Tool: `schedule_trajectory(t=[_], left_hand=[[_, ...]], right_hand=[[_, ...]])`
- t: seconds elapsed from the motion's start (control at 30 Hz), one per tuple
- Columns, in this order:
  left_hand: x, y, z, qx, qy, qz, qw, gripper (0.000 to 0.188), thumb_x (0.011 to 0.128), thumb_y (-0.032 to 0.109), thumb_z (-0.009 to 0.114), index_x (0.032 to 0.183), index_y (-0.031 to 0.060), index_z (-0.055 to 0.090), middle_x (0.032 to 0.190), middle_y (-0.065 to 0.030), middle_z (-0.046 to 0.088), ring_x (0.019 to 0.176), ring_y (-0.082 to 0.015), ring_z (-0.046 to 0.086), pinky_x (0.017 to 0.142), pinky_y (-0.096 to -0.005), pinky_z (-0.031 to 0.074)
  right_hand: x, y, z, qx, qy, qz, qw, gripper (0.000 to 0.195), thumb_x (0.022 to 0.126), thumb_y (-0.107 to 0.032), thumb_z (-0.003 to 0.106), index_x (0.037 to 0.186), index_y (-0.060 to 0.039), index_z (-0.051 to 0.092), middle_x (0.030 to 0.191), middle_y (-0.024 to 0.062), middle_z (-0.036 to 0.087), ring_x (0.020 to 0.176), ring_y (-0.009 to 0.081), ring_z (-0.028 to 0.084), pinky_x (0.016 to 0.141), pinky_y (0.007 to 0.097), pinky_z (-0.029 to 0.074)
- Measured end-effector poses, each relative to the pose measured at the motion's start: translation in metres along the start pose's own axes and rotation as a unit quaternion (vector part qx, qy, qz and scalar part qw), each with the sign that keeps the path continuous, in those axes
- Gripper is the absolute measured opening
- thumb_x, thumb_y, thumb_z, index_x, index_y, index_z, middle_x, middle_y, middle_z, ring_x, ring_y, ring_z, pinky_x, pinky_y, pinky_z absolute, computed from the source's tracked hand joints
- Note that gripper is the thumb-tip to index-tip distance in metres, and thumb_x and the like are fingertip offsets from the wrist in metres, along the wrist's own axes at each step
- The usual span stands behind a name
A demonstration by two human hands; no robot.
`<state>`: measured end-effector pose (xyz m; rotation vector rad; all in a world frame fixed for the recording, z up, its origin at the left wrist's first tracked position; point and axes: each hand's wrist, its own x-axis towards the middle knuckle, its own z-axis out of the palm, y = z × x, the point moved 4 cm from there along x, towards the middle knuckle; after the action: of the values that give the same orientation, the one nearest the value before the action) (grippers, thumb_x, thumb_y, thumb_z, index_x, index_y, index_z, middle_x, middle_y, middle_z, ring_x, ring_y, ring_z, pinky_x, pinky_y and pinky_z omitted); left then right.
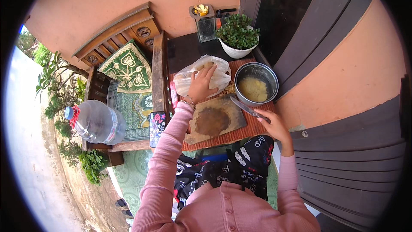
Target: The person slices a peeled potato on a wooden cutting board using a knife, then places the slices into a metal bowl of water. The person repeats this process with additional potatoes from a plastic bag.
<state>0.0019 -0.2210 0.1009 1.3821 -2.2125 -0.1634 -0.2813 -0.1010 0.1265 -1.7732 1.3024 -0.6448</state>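
Note:
My left hand (202, 83) rests over a translucent plastic bag (183, 79), fingers spread at its opening. Brownish round things, possibly potatoes (206, 65), show inside the bag. In my right hand (273, 125) is a knife (243, 105), its blade angled up and left over the corner of the cutting board. That worn wooden cutting board (238, 112) has a dark wet patch in its middle. Beside the blade stands a dark metal pot (256, 67) holding pale yellow pieces (254, 88) in liquid. Thin peelings (230, 88) lie between bag and pot.
A red woven mat (257, 129) lies beneath the board. Behind are a potted plant (238, 32) and a glass container (206, 29) with yellow peel on top. At left, a wooden bench (158, 71) bears a large water bottle (99, 122), a patterned phone (157, 129) and a green cushion (130, 69).

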Motion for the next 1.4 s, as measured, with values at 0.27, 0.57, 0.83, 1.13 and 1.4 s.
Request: schedule_trajectory(t=[0.27,0.57,0.83,1.13,1.4], left_hand=[[-0.016,-0.016,0.014,0.124,-0.14,0.012,0.982,0.066,0.075,0.016,0.067,0.137,0.0145,0.046,0.108,-0.007,0.064,0.107,-0.0236,0.06,0.103,-0.0563,0.031],[-0.052,-0.035,-0.005,0.127,-0.161,0.031,0.978,0.034,0.077,0.022,0.064,0.107,0.0066,0.062,0.097,-0.0086,0.067,0.1,-0.0248,0.062,0.101,-0.0491,0.033],[-0.082,-0.049,-0.013,0.154,-0.205,-0.017,0.966,0.02,0.076,0.022,0.061,0.087,0.007,0.067,0.078,-0.0104,0.067,0.08,-0.0277,0.066,0.097,-0.0512,0.034],[-0.087,-0.049,-0.039,0.079,-0.203,-0.104,0.971,0.04,0.079,0.044,0.067,0.1,0.01,0.07,0.07,-0.0102,0.067,0.074,-0.0259,0.067,0.096,-0.0488,0.034],[-0.015,0.005,-0.06,0.064,-0.004,0.004,0.998,0.017,0.079,0.02,0.072,0.093,0.0094,0.072,0.078,-0.0038,0.067,0.077,-0.0221,0.063,0.085,-0.037,0.041]], right_hand=[[0.001,0.06,0.059,-0.033,0.039,-0.047,0.998,0.035,0.09,-0.01,0.06,0.124,-0.0052,0.061,0.104,0.0168,0.065,0.099,0.0332,0.061,0.088,0.0396,0.047],[0.005,0.069,0.066,-0.067,0.076,-0.049,0.994,0.035,0.087,-0.01,0.062,0.122,-0.0106,0.064,0.085,0.0145,0.06,0.083,0.0336,0.059,0.076,0.0431,0.047],[0.011,0.068,0.067,-0.232,0.086,-0.065,0.967,0.037,0.09,-0.014,0.059,0.127,-0.0189,0.062,0.088,0.0056,0.057,0.09,0.0261,0.055,0.077,0.0425,0.04],[0.027,0.07,0.076,-0.274,0.136,-0.16,0.939,0.041,0.087,-0.016,0.06,0.129,-0.0187,0.061,0.084,0.0049,0.053,0.082,0.0244,0.053,0.073,0.0406,0.038],[0.035,0.073,0.081,-0.307,0.163,-0.211,0.914,0.045,0.082,-0.017,0.062,0.127,-0.0162,0.061,0.08,0.0066,0.05,0.076,0.0248,0.053,0.068,0.0395,0.04]])
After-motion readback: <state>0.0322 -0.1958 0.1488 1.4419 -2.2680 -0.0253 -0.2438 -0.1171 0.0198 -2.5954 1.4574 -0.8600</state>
